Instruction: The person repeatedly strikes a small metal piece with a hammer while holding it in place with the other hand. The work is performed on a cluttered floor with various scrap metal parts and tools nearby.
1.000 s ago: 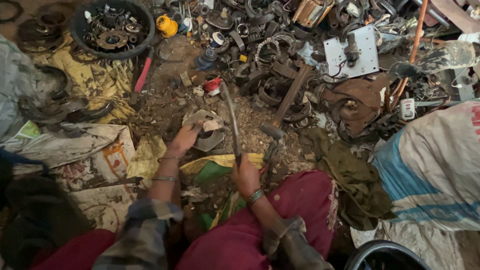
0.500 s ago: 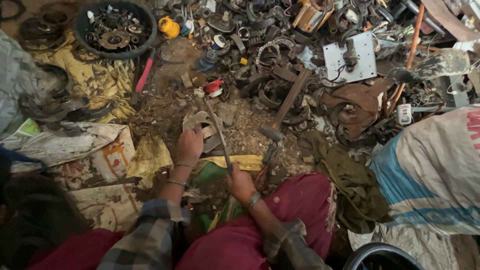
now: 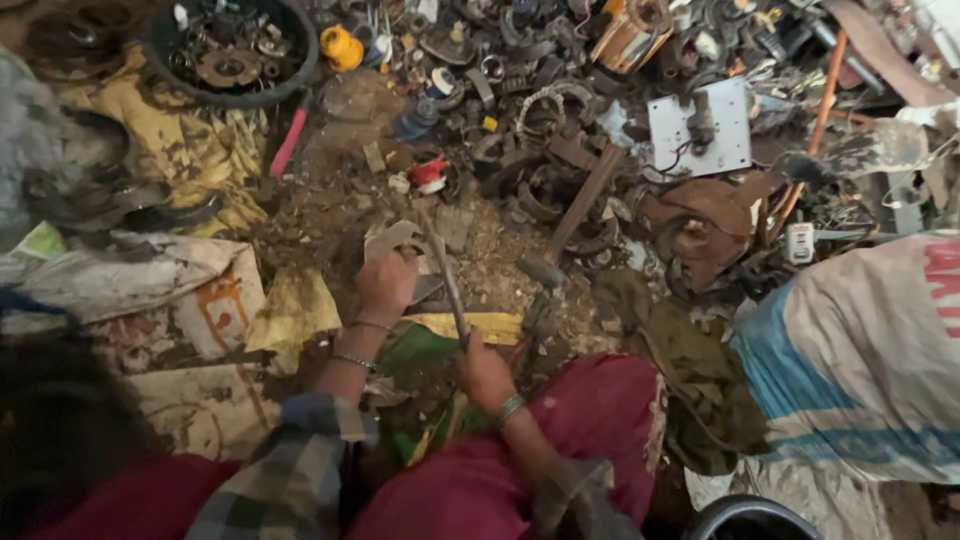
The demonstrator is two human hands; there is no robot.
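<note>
Nearest, the right hand has its fingers wrapped tight around the lower end of a thin metal rod, which slants up and away over the dirt. Just beyond, the left hand clamps a flat grey metal scrap against the ground beside the rod's tip, with a wooden-handled hammer and a heap of dark scrap parts lying farther off.

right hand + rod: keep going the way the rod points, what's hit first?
Probably the red-and-white cap. The right hand grips a metal rod that angles up-left past the left hand; beyond its tip is bare dirt, then that cap. Depth is unclear.
</note>
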